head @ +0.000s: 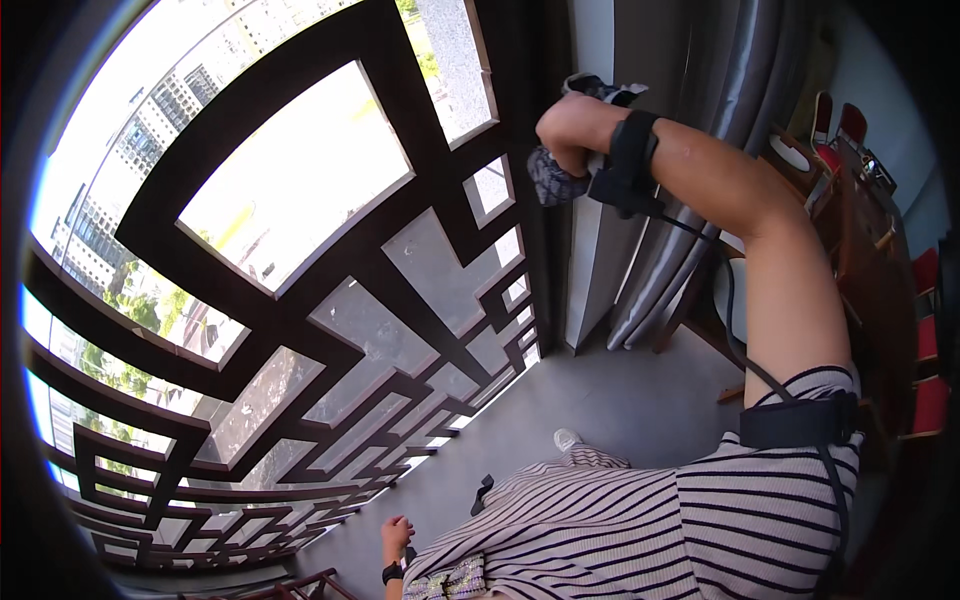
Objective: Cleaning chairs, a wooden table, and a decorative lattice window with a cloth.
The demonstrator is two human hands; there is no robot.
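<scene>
Raised high and bent at the elbow, my right hand (577,129) grips a dark patterned cloth (555,178). Part of the cloth shows above the hand and part hangs below it. The hand is close to the dark side edge of a lattice window screen (300,315), beside a pale vertical post (589,277); whether the cloth touches either one, I cannot tell. A black strap with a small device (630,165) is around the right wrist. Low beside my body, my left hand (397,536) has its fingers curled, with nothing visible in them. A black band (391,573) circles that wrist.
Grey curtains (675,277) hang right of the post. A wooden table (862,225) and several red-padded chairs (928,405) stand further right. Buildings and trees show through the lattice. Below are the grey floor (600,390) and a wooden chair or stool frame (315,585).
</scene>
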